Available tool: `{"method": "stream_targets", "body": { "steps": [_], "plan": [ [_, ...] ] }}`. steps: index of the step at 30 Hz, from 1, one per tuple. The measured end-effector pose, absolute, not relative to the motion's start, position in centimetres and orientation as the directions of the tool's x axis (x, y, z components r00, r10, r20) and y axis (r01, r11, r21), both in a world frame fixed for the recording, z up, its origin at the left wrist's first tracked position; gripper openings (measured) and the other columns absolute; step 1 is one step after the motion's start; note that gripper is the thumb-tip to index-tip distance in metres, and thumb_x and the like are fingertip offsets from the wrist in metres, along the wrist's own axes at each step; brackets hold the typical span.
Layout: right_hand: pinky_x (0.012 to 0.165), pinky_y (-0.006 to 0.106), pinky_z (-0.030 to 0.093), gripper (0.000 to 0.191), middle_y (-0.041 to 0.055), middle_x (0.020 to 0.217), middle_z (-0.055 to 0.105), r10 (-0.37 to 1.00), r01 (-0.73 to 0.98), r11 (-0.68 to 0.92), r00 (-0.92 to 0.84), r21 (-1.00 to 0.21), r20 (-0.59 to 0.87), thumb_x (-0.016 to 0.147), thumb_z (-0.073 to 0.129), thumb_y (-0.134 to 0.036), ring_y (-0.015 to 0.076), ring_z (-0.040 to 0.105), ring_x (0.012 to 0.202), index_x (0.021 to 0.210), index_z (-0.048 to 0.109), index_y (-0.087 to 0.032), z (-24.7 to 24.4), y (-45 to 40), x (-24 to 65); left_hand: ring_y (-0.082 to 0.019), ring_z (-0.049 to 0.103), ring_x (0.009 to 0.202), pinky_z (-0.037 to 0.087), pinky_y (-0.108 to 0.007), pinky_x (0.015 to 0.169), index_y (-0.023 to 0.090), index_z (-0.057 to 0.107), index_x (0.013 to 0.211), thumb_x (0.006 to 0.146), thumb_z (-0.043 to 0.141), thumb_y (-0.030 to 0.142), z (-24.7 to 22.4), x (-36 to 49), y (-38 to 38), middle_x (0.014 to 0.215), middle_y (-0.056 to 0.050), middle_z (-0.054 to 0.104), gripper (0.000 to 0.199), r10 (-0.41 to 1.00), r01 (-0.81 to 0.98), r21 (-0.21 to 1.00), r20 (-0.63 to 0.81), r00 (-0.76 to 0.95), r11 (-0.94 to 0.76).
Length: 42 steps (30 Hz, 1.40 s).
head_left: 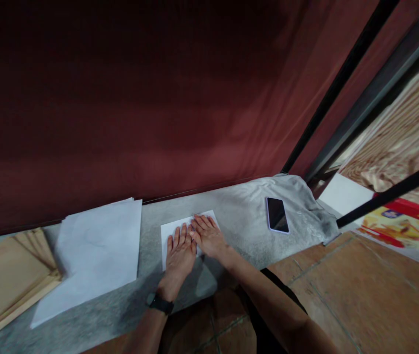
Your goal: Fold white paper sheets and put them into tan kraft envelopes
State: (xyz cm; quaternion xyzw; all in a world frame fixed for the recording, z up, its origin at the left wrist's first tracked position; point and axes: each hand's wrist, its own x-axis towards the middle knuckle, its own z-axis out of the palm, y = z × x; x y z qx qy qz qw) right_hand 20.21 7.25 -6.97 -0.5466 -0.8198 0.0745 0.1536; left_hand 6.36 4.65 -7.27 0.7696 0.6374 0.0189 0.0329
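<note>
A small white sheet of paper [167,230] lies on the grey cloth-covered surface [231,206]. My left hand [181,250], with a dark watch on its wrist, rests flat on the paper, fingers stretched out. Beside it my right hand [207,236] also lies flat over the paper's right part, its fingers spread and its thumb side touching my left hand. Neither hand grips anything. The hands hide much of the paper's middle.
Large white sheets [99,246] lie left of my hands, with brown paper envelopes [10,275] further left. A phone [278,215] lies to the right. A dark red wall [139,123] stands behind; black bars [342,78] rise at the right.
</note>
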Motion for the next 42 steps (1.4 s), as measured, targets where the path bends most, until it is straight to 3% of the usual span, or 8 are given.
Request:
{"method": "stream_targets", "body": {
  "steps": [12,21,30,32,37,42],
  "plan": [
    [0.123,0.049,0.024,0.053,0.0086,0.163,0.034,0.947,0.927,0.306,-0.272,-0.216,0.172,0.108,0.034,-0.045,0.0266,0.035,0.149,0.155,0.041,-0.022,-8.2,8.2,19.8,-0.026,0.023,0.154,0.019,-0.053,0.125,0.018,0.035,0.156,0.102,0.025,0.033,-8.9,5.3,7.3,0.163,-0.010,0.035,0.058,0.977,0.977,0.102,0.125,0.174,-0.187],
    [0.120,0.053,0.027,0.058,0.0143,0.160,0.037,0.963,0.953,0.202,-0.152,-0.224,0.222,0.108,0.031,-0.047,0.0327,0.038,0.146,0.156,0.039,-0.015,-8.9,8.0,20.9,-0.029,0.026,0.153,0.019,-0.049,0.125,0.006,0.035,0.155,0.101,0.031,0.045,-8.5,4.6,6.9,0.162,-0.020,0.033,0.067,0.977,0.985,0.058,0.151,0.150,-0.160],
    [0.121,0.053,0.027,0.063,0.0204,0.159,0.035,0.982,0.975,0.089,-0.051,-0.205,0.184,0.108,0.031,-0.045,0.0334,0.033,0.149,0.155,0.036,-0.004,-8.3,7.1,23.5,-0.032,0.029,0.152,0.020,-0.051,0.125,-0.004,0.036,0.151,0.100,0.032,0.041,-8.4,3.4,6.6,0.159,-0.026,0.036,0.068,0.974,0.995,0.070,0.221,0.051,-0.068],
    [0.122,0.052,0.027,0.063,0.0202,0.160,0.033,0.978,0.968,0.122,-0.080,-0.219,0.192,0.108,0.030,-0.045,0.0322,0.031,0.150,0.156,0.034,-0.003,-8.1,6.5,23.5,-0.031,0.026,0.153,0.020,-0.051,0.126,-0.004,0.034,0.152,0.100,0.030,0.038,-8.4,4.2,5.5,0.160,-0.025,0.034,0.067,0.964,0.991,0.079,0.250,0.089,-0.112],
    [0.124,0.044,0.025,0.058,0.0105,0.164,0.030,0.918,0.880,0.391,-0.350,-0.270,0.187,0.109,0.023,-0.042,0.0238,0.028,0.152,0.158,0.034,-0.013,-8.1,4.1,22.4,-0.025,0.019,0.155,0.018,-0.049,0.127,0.004,0.032,0.155,0.098,0.029,0.028,-8.7,6.5,2.0,0.163,-0.018,0.033,0.062,0.931,0.928,0.148,0.182,0.315,-0.343],
    [0.126,0.045,0.019,0.060,0.0103,0.164,0.031,0.872,0.842,0.489,-0.465,-0.227,0.155,0.108,0.027,-0.045,0.0233,0.027,0.153,0.158,0.032,-0.013,-8.5,2.2,22.5,-0.025,0.014,0.156,0.018,-0.047,0.127,0.003,0.028,0.156,0.098,0.027,0.026,-9.1,6.2,0.9,0.165,-0.018,0.027,0.063,0.942,0.925,0.187,0.114,0.315,-0.331]
  ]
}}
